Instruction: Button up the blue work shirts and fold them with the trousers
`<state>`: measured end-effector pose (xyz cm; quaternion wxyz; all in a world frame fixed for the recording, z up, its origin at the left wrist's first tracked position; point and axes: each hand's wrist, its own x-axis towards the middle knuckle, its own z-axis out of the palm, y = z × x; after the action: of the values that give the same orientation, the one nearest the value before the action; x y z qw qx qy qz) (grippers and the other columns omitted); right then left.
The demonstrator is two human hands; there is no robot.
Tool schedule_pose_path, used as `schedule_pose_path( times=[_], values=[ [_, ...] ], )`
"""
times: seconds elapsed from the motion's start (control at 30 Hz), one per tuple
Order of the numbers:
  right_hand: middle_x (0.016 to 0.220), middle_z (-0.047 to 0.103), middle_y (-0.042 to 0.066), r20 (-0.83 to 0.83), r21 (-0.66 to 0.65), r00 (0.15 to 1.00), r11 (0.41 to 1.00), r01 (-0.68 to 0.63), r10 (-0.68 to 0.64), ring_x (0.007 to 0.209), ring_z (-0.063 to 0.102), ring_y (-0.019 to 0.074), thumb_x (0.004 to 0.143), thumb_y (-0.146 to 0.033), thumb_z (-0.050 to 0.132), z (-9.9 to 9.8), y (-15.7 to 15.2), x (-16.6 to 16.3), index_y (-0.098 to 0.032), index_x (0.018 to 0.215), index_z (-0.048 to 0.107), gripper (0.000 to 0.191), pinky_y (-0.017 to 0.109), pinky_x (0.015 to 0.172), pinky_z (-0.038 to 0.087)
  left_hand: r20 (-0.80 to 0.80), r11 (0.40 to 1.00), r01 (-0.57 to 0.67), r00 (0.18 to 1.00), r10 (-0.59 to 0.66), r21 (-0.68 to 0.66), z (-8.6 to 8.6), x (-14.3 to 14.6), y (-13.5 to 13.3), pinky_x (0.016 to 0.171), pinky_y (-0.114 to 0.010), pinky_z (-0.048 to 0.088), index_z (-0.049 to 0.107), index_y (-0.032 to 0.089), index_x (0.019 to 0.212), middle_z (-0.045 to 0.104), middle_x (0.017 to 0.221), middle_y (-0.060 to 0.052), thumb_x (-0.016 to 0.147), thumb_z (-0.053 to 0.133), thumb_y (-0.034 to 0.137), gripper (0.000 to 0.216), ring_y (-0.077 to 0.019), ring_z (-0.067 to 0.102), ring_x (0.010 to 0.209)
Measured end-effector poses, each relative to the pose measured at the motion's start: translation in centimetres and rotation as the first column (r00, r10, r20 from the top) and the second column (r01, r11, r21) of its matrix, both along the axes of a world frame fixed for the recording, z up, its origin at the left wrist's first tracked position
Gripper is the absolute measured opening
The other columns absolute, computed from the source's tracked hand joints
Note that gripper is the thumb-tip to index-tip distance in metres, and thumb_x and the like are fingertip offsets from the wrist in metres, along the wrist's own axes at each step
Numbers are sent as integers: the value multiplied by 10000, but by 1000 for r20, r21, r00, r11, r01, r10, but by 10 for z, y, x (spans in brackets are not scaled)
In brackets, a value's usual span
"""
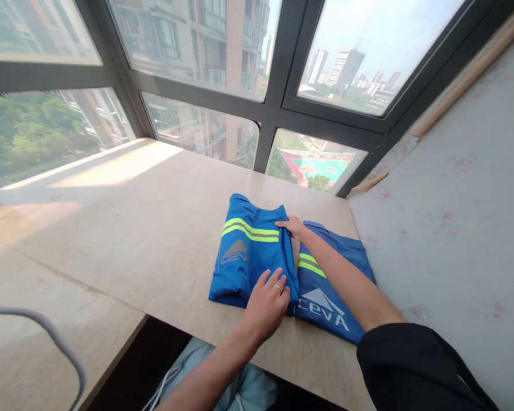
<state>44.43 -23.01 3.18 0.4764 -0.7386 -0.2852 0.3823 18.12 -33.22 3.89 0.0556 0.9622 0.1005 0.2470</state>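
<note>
Two folded blue garments with yellow-green reflective stripes and a grey triangle logo lie side by side on a light wooden tabletop (124,240). My left hand (268,299), wearing a ring, rests flat with fingers apart on the near right edge of the left garment (244,251). My right hand (292,226) pinches the far right edge of that same garment, with my forearm lying across the right garment (328,297).
Large dark-framed windows (278,108) run along the far side of the table. A pale patterned mattress (462,217) lies to the right. A grey curved bar (47,334) sits at the lower left. Light blue cloth (223,382) shows below the table's near edge.
</note>
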Motion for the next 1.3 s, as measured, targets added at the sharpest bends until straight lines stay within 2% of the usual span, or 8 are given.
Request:
schedule_pose_path(
  times=[0.2,0.33,0.43,0.57,0.73,0.9,1.07,1.3],
  values=[
    [1382,543,171,374,80,922,994,78,-103,1327,453,303,767,-185,620,0,-17,-14,-135,1317,510,563,503,1123,343,-73,991,106,991,-112,-76,-5,-17,-4,1082,-460,421,671,133,1052,650,1283,-120,886,486,110,250,-277,489,1332],
    [1525,342,212,813,55,582,994,-100,13,1442,260,316,862,-260,526,-2,-24,-39,-101,1433,392,608,497,1171,231,108,995,2,994,9,-103,14,-47,-2,1089,-440,424,591,152,1227,595,1354,-123,883,408,38,406,-260,422,1385],
    [1566,267,217,892,-118,421,984,-135,164,1449,238,350,905,-385,504,-16,-27,-63,-104,1453,378,628,521,1151,233,231,975,-174,952,202,-136,21,-74,4,1079,-453,432,492,167,1346,562,1373,-152,879,449,37,487,-273,398,1401],
    [1566,279,229,874,-261,402,962,-84,273,1454,229,357,963,-453,414,-37,-29,-85,-85,1447,406,608,521,1148,221,230,925,-354,896,379,-141,15,-102,21,1078,-485,415,400,195,1422,527,1397,-164,861,553,85,591,-307,391,1400],
    [1566,284,232,890,-261,364,962,-84,274,1460,224,350,992,-463,354,-42,-32,-87,-63,1447,418,610,500,1158,207,59,891,-414,900,431,-187,-4,-97,50,1080,-530,408,305,130,1478,418,1487,-221,783,573,84,746,-354,344,1421],
    [1564,300,217,889,-243,376,966,-94,260,1459,237,334,998,-466,339,-40,-35,-85,-57,1446,419,612,478,1164,209,146,897,-384,896,420,-221,-19,-91,65,1056,-469,471,453,129,1398,535,1412,-178,730,485,1,681,-292,479,1343],
    [1563,317,194,888,-226,380,966,-124,257,1462,244,309,995,-456,339,-39,-36,-84,-84,1441,434,588,457,1171,209,272,875,-431,835,479,-220,-36,-126,62,968,-364,556,625,196,1257,660,1279,-99,816,388,-21,545,-213,636,1173],
    [1566,315,189,885,-245,375,960,-132,277,1459,247,316,986,-438,361,-39,-36,-85,-91,1441,434,577,469,1165,223,261,815,-478,783,565,-328,-46,-140,52,961,-368,554,659,199,1196,696,1207,-94,876,436,58,415,-210,670,1104]
  ],
)
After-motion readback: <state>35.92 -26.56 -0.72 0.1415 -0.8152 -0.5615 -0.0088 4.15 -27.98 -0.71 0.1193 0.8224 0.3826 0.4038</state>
